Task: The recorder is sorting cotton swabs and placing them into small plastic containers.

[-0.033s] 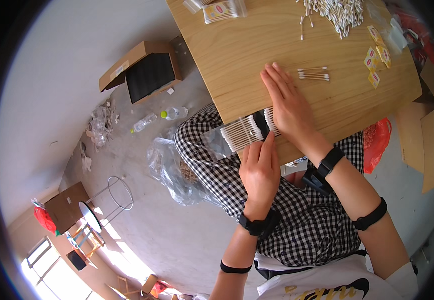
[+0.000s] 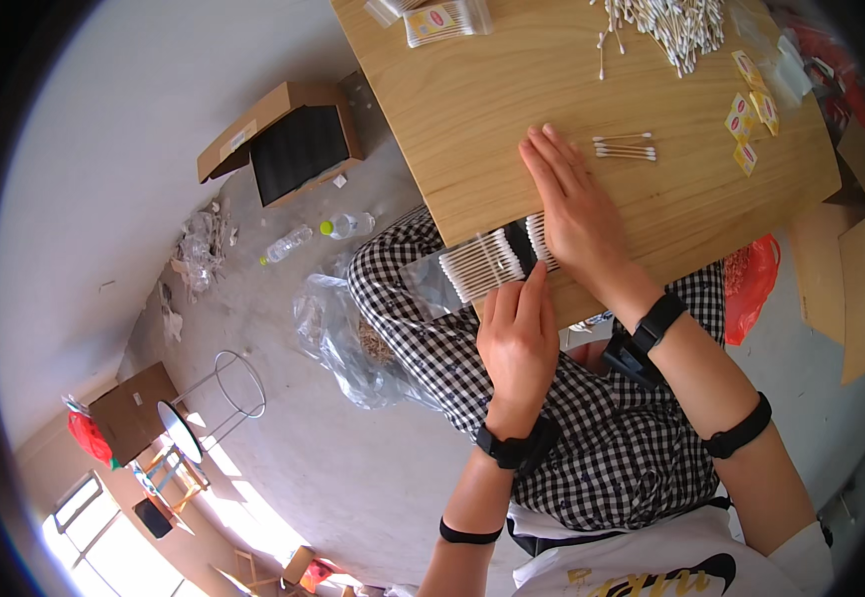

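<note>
A tidy row of white-tipped cotton swabs (image 2: pixel 480 267) lies at the table's near left corner, next to a clear plastic bag (image 2: pixel 431 282). A black strip (image 2: pixel 520 245) separates it from a second bunch of swabs (image 2: pixel 538 237), partly covered by my right hand (image 2: pixel 582 219). That hand rests flat on the tabletop, its fingers stretched out and close together. My left hand (image 2: pixel 517 333) is at the near edge, fingers extended toward the swabs and strip, fingertips touching there; its thumb is hidden. A few loose swabs (image 2: pixel 627 152) lie right of my right hand.
On the wooden table (image 2: pixel 472 109) are a big heap of swabs (image 2: pixel 681 30), yellow-and-white cards (image 2: pixel 746 119) and bagged swabs (image 2: pixel 442 20). Around it are an open carton (image 2: pixel 293 149), plastic bottles (image 2: pixel 348 225), a clear sack (image 2: pixel 343 343) and a red bag (image 2: pixel 754 289).
</note>
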`<move>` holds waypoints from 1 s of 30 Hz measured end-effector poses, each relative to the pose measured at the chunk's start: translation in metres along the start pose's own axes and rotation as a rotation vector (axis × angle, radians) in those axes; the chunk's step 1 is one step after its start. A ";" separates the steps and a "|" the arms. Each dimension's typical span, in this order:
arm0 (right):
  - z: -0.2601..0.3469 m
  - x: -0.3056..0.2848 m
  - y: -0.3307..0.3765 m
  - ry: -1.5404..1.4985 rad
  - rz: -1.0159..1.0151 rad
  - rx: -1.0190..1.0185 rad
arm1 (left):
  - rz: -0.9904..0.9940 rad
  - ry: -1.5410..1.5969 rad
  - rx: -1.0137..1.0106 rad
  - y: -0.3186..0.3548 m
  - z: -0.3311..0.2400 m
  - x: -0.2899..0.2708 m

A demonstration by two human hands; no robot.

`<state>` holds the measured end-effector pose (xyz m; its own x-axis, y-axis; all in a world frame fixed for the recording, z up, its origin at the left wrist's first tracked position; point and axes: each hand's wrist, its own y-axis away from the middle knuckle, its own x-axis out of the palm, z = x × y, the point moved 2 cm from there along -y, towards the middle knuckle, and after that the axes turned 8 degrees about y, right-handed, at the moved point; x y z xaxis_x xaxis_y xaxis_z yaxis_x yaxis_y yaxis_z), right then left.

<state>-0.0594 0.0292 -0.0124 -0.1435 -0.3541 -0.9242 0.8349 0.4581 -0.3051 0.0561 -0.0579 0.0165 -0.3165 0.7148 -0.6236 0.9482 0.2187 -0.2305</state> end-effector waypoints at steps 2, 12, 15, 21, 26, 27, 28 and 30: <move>-0.001 -0.001 0.002 0.002 -0.001 -0.001 | 0.008 -0.007 -0.006 0.001 -0.001 0.001; 0.000 -0.001 0.000 0.002 0.019 0.007 | 0.005 -0.007 -0.035 -0.002 -0.002 0.002; 0.002 -0.001 0.000 -0.007 0.021 0.011 | -0.014 -0.033 -0.042 -0.002 -0.002 0.003; 0.002 -0.001 0.000 -0.004 0.012 0.013 | -0.014 -0.052 -0.044 -0.003 -0.004 0.003; 0.002 -0.001 0.000 -0.001 0.011 0.017 | -0.029 -0.040 -0.038 -0.003 -0.003 0.003; 0.002 -0.001 0.000 -0.005 0.013 0.020 | -0.027 -0.041 -0.038 -0.004 -0.004 0.003; 0.001 -0.001 0.000 -0.006 0.013 0.021 | -0.018 -0.047 -0.062 -0.005 -0.005 0.002; 0.001 -0.001 0.000 0.000 0.016 0.020 | -0.007 -0.054 -0.086 -0.006 -0.006 0.002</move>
<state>-0.0582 0.0288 -0.0108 -0.1303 -0.3469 -0.9288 0.8474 0.4473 -0.2860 0.0496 -0.0539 0.0206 -0.3225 0.6766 -0.6620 0.9440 0.2816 -0.1720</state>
